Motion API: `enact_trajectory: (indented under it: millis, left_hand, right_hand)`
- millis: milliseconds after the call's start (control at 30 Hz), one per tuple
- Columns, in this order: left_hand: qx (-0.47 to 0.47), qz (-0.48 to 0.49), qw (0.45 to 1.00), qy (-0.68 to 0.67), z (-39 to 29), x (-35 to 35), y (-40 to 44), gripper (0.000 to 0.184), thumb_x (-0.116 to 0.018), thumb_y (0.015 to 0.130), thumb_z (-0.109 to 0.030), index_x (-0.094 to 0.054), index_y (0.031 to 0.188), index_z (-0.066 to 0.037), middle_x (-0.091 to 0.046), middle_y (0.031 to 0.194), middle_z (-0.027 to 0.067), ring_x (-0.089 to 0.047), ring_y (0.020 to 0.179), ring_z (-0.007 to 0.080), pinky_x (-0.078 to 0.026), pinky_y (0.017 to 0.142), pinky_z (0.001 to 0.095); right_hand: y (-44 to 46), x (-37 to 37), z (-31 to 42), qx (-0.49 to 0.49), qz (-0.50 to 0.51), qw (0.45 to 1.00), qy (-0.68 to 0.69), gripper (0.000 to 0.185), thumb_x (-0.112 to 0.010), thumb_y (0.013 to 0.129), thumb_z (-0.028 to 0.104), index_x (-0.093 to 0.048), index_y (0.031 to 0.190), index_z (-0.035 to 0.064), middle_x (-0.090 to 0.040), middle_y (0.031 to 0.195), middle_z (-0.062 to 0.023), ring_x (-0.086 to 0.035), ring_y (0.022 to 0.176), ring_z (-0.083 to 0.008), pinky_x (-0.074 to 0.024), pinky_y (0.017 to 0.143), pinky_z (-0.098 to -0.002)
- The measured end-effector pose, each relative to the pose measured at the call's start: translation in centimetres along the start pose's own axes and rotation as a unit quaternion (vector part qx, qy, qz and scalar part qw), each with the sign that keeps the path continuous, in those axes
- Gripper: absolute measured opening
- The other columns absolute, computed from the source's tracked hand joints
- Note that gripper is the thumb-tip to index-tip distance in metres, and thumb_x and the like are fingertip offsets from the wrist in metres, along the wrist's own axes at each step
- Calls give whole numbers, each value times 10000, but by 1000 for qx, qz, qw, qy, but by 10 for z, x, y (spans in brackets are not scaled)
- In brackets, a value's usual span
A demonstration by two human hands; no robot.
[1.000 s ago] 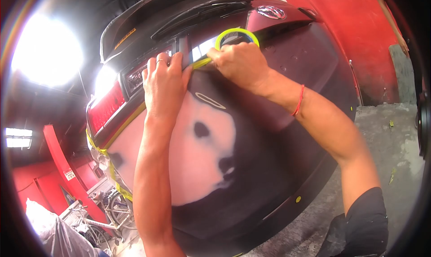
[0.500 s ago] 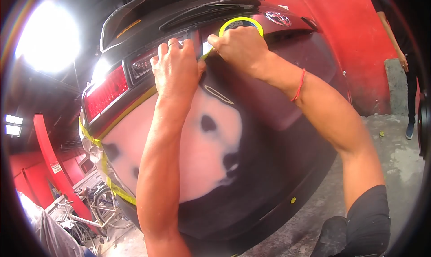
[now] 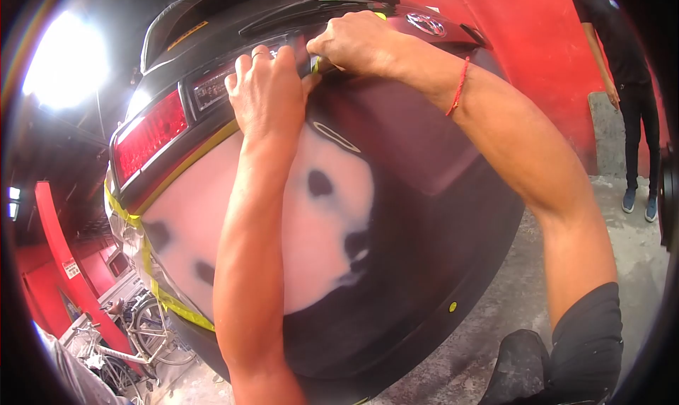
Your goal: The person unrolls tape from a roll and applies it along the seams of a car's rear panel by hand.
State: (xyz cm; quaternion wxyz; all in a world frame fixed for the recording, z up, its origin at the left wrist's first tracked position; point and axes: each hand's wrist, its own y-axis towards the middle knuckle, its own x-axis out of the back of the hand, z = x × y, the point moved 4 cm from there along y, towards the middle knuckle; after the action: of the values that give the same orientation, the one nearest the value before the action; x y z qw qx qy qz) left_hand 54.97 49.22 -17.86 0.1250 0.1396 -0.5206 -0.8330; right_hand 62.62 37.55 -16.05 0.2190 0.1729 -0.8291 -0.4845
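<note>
A yellow-green strip of adhesive tape (image 3: 315,65) lies at the upper edge of the dark rear panel of a car (image 3: 424,221), between the two hands. The right hand (image 3: 353,43) has its fingers closed, pinching the strip's end; a sliver of the tape roll (image 3: 381,15) shows behind this hand, the rest hidden. The left hand (image 3: 270,90) rests just beside the strip, fingers bent over the dark trim near the red tail light (image 3: 150,133), thumb towards the tape; whether they grip or only press, I cannot tell. Below the hands, the panel bears a smooth pinkish patch with dark spots (image 3: 325,242). More yellow-green tape (image 3: 177,307) runs down the car's left side. A silver oval emblem (image 3: 426,25) is beyond the right hand. A person in dark clothes (image 3: 617,41) stands at the far right, near a red wall (image 3: 523,23)
</note>
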Motion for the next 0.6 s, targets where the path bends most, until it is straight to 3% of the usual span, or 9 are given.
enact_trajectory:
  millis: [367, 433, 500, 533, 567, 600]
  left_hand:
    - [56, -26, 997, 37, -10, -12, 2, 392, -816, 793, -388, -700, 1050, -116, -676, 1101, 131, -621, 1119, 317, -492, 923, 490]
    - [37, -108, 992, 53, -9, -12, 1, 124, -665, 851, -165, -741, 945, -134, -695, 1015, 80, -637, 1033, 274, -492, 852, 446]
    - [40, -113, 991, 53, -11, -10, 1, 125, -659, 861, -166, -742, 945, -126, -698, 1027, 83, -637, 1026, 268, -495, 850, 432]
    - [53, -75, 995, 34, -11, -10, 3, 243, -739, 820, -283, -722, 995, -116, -686, 1090, 109, -621, 1083, 293, -489, 894, 455]
    - [68, -40, 997, 17, -11, -11, 5, 413, -819, 779, -400, -702, 1045, -106, -675, 1154, 134, -605, 1140, 318, -484, 938, 478]
    - [71, -37, 997, 14, -10, -12, 5, 451, -821, 768, -433, -702, 1040, -94, -671, 1153, 130, -599, 1150, 324, -480, 944, 484]
  right_hand:
    - [2, 3, 21, 40, 24, 990, -135, 188, -682, 859, 267, -753, 876, 93, -761, 895, -86, -748, 871, -280, -600, 726, -413]
    - [16, -6, 22, 38, 72, 987, -141, 220, -675, 888, 294, -732, 893, 82, -755, 888, -118, -740, 843, -324, -592, 719, -451]
    - [34, -24, 10, 11, -76, 988, -137, 132, -664, 805, 167, -774, 783, 96, -742, 772, -127, -753, 798, -296, -599, 683, -419]
    - [16, -6, -7, 52, -90, 984, -145, 120, -670, 794, 159, -747, 728, 95, -728, 741, -139, -735, 706, -282, -583, 646, -407]
    - [11, 5, -25, -55, -14, 982, -179, 130, -671, 796, 168, -749, 726, 91, -725, 736, -143, -726, 688, -293, -576, 624, -420]
    - [-17, 35, -21, 33, -78, 987, -135, 141, -664, 803, 170, -757, 739, 84, -728, 730, -134, -723, 662, -304, -572, 603, -437]
